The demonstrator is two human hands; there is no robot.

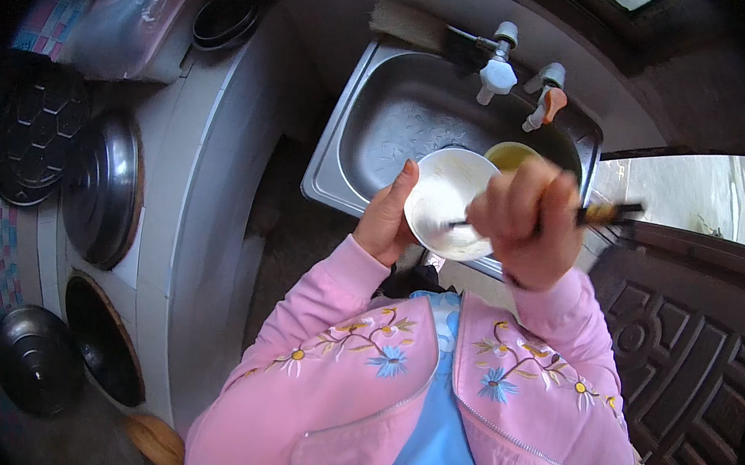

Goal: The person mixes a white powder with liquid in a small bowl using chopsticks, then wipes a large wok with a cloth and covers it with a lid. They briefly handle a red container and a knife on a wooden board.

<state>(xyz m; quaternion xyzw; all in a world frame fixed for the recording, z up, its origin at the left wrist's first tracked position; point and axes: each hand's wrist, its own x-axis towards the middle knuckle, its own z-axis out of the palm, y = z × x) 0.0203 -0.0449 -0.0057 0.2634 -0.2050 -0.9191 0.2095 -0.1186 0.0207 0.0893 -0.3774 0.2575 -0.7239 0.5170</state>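
My left hand (pixel 388 217) grips the left side of a white bowl (pixel 426 187), thumb at its rim. The bowl is tilted over the front edge of a stainless steel sink (pixel 383 131). A whitish residue shows on its inside. My right hand (pixel 530 222) is closed around a thin utensil, perhaps chopsticks, with a dark and yellow handle end (pixel 609 214) sticking out to the right. Its lower end reaches into the bowl and is blurred. Partly behind my right hand, a yellowish bowl (pixel 511 154) sits in the sink.
A tap with a white handle (pixel 498 77) and one with an orange handle (pixel 553 105) overhang the sink. A brush (pixel 408 24) lies at its back edge. Metal lids (pixel 101 190) and a dark wok (pixel 106 341) occupy the tiled counter on the left. A carved wooden door (pixel 679 360) stands right.
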